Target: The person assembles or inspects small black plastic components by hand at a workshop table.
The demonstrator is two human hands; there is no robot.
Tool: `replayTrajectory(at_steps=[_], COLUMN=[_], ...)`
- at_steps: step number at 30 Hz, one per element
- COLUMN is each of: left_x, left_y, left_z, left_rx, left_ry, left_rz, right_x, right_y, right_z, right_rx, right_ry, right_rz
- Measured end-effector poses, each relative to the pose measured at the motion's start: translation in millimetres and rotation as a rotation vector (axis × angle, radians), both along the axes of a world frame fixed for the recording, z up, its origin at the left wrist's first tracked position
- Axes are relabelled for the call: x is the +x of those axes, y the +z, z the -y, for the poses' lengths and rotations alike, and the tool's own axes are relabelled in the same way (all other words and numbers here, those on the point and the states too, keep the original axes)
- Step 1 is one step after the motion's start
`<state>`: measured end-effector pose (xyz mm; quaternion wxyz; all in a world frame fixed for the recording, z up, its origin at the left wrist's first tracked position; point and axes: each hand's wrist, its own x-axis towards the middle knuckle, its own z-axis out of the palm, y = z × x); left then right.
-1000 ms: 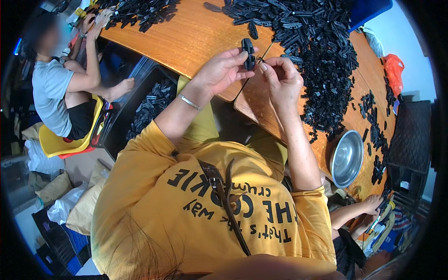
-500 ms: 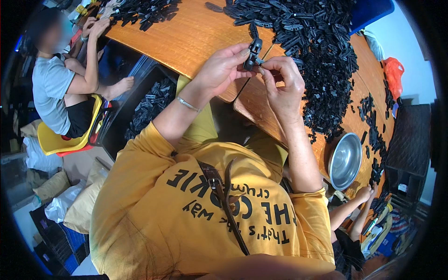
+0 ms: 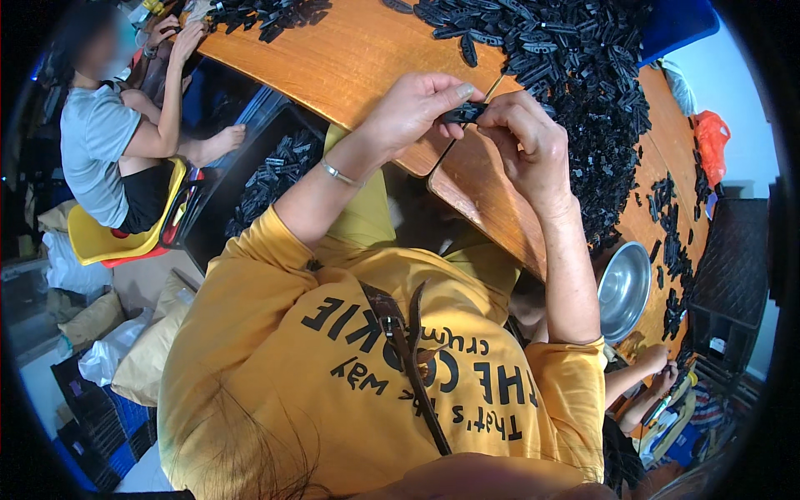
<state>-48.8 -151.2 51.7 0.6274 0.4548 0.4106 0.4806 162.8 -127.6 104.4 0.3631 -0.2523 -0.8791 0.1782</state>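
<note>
Clamping fingers [image 3: 451,98] on a black plastic part [image 3: 465,112] above the desk [image 3: 333,62], left hand [image 3: 412,108] and right hand [image 3: 536,150] hold it flatter than moments earlier; black lettering [image 3: 510,387] marks the yellow T-shirt [image 3: 267,367].

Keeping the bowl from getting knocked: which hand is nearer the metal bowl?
Right. The right hand is up and left of the bowl in the picture, its forearm alongside the bowl's left edge; the left hand is farther left, beyond the right.
</note>
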Motion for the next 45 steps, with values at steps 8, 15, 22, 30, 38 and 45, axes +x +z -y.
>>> replayTrajectory(at_steps=[8, 15, 22, 30, 38, 45], left_x=[1, 3, -11, -153, -94, -18], left_y=[9, -10, -35, -10, -18, -43], left_z=[9, 19, 39, 85, 1, -135], left_rx=[-0.029, 0.086, 0.119, -0.031, 0.567, 0.943], left_ry=[-0.101, -0.142, -0.084, -0.071, 0.171, 0.118], left_rz=[-0.140, -0.012, -0.293, -0.927, -1.086, -1.406], right_x=[8, 0, -15, 57, 93, 69], right_y=[-20, -56, -102, -87, -94, -78], right_z=[-1, 9, 27, -19, -47, -29], right_rx=[0.002, -0.643, -0.704, -0.308, -0.097, -0.146], right_ry=[-0.023, -0.305, -0.243, -0.314, -0.527, -0.495], right_rz=[0.000, 0.060, -0.015, 0.173, 0.609, 0.435])
